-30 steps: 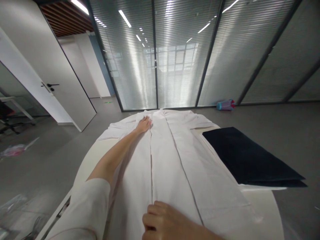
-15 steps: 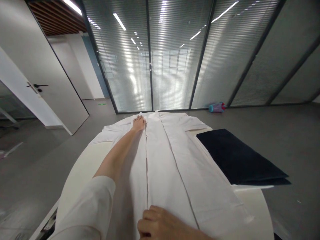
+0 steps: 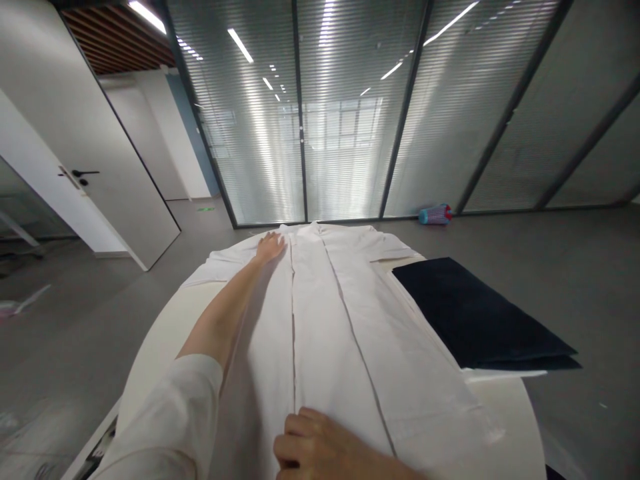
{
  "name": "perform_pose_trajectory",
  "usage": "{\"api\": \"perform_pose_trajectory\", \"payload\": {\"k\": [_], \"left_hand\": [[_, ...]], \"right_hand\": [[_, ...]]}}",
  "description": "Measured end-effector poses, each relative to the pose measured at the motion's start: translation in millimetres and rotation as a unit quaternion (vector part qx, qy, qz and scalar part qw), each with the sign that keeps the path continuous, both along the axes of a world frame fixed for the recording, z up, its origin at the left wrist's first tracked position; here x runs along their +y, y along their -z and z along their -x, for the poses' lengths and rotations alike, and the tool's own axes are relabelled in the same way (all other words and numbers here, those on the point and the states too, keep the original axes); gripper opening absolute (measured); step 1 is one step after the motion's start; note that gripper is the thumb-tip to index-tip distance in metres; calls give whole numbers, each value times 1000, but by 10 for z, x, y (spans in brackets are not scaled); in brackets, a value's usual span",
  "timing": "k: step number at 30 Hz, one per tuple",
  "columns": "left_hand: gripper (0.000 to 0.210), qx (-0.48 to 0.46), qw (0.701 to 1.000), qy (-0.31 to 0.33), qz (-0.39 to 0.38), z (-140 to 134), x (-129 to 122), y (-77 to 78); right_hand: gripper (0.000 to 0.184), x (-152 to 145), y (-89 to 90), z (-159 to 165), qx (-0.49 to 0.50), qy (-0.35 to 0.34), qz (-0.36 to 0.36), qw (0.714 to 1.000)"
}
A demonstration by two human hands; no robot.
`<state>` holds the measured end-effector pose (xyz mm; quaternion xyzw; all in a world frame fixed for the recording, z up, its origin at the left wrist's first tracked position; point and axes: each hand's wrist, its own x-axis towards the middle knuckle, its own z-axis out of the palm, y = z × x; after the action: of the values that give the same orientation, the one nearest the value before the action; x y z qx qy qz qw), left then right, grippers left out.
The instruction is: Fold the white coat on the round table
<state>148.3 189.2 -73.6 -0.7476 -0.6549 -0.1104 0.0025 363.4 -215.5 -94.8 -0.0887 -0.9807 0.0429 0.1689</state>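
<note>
A white garment (image 3: 320, 320) lies spread flat and lengthwise on a white, rounded table (image 3: 160, 333). It covers most of the table surface, from the near edge to the far edge. The fabric is smooth, with two long seam or fold lines that run from the near end to the far end. Short sleeve sections extend to both sides at the far end.

The left hand (image 3: 270, 245) is at the far end of the garment, arm fully extended. Its palm rests flat on the fabric with the fingers spread, just left of the left seam line; it grips nothing. The right hand (image 3: 320, 448) is at the near end of the garment. Its fingers are curled and press down on the fabric at the near end of the left seam line. The view does not show whether it pinches the cloth.

A folded dark cloth (image 3: 475, 313) lies on the table just right of the garment.
</note>
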Motion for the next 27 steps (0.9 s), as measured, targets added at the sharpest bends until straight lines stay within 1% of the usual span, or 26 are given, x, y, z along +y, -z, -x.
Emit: {"api": "perform_pose_trajectory", "payload": {"k": [2, 5, 8, 10, 13, 16, 18, 20, 24, 25, 27], "left_hand": [[60, 7, 1000, 0, 15, 68, -36, 33], [63, 18, 999, 3, 43, 103, -26, 71], [65, 24, 998, 0, 62, 73, -2, 51], [64, 26, 998, -1, 63, 23, -27, 12], [55, 22, 999, -2, 42, -80, -170, -56], [49, 11, 999, 20, 26, -177, -460, -111], [50, 1, 999, 43, 23, -220, -746, -127], [52, -10, 998, 65, 19, -256, -1093, -114], [64, -22, 991, 130, 34, -358, -1774, -23], [69, -17, 988, 145, 41, -389, -1896, 0], [78, 2, 985, 162, 53, -443, -2052, 24]], "right_hand": [[26, -7, 48, 17, 4, -5, 4, 1000], [28, -27, 156, 49, 14, -1, 15, 1000], [29, -50, 229, 62, 23, 10, 28, 999], [28, -53, 220, 48, 25, 6, 39, 999], [27, -37, 116, 1, 12, -9, 51, 999], [28, -26, -48, -45, -4, -16, 52, 999], [30, -33, -153, -60, -12, -14, 56, 998], [32, -52, -232, -61, -27, -8, 64, 998], [30, -96, -292, -51, -50, 8, 65, 997], [29, -108, -297, -51, -50, 8, 63, 997], [30, -132, -313, -57, -48, 8, 60, 997]]}}
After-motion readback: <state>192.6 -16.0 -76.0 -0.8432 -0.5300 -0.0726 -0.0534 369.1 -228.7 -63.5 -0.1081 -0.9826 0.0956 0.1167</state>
